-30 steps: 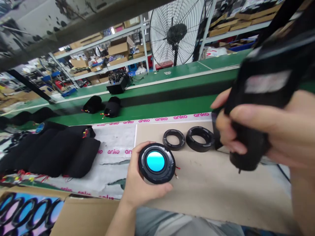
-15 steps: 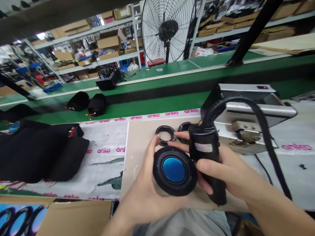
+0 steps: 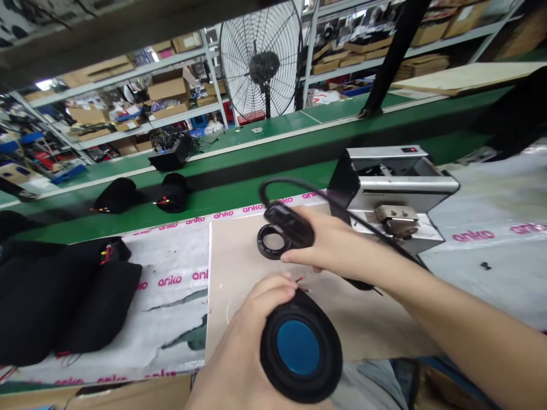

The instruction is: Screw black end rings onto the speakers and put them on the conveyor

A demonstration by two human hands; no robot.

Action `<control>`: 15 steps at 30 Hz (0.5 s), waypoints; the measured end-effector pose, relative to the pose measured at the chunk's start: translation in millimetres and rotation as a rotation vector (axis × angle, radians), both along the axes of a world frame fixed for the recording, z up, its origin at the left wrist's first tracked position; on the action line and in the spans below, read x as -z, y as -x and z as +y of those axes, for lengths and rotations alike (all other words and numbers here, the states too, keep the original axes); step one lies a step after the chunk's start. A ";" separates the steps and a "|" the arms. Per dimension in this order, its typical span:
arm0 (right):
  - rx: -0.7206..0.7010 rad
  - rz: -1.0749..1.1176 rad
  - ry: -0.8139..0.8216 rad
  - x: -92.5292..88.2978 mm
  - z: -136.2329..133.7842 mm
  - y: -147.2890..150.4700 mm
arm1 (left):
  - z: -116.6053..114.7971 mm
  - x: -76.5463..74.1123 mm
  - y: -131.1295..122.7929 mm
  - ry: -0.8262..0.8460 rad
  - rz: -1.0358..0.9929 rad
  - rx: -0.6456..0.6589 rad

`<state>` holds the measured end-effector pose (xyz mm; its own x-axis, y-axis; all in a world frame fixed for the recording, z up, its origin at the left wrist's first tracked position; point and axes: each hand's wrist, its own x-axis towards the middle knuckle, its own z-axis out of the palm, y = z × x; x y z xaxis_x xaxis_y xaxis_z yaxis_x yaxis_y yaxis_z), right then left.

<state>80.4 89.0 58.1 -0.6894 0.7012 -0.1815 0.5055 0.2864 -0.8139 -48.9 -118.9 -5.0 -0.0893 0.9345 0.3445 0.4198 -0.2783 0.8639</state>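
Note:
My left hand (image 3: 252, 336) is wrapped around a black, cloth-covered cylindrical speaker (image 3: 267, 353). Its round end with a blue disc faces up towards me, and a bit of red wire shows at its far side. Farther up the board, my right hand (image 3: 329, 239) grips a black corded electric screwdriver (image 3: 294, 223), tilted with its lower end to the right. Just left of the screwdriver, a black plastic ring (image 3: 261, 245) lies flat on the beige board (image 3: 231, 267). The screwdriver and fingers cover part of the ring's right side.
A silver screw feeder (image 3: 393, 185) stands at the right behind my hand. Black speaker bodies (image 3: 68, 296) with coloured wires lie at the left. Two more (image 3: 171, 192) rest on the green conveyor (image 3: 239, 188). The screwdriver's cable (image 3: 367, 225) runs over my right forearm.
My right hand has carried the screwdriver away from the speaker, up and left towards the ring, and tilted it. My left hand has brought the speaker lower, closer to me. The view has shifted.

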 end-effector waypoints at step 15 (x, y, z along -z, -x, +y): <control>-0.065 -0.080 -0.204 13.8 -3.7 32.0 | 20.8 -6.6 4.7 0.021 -0.147 -0.125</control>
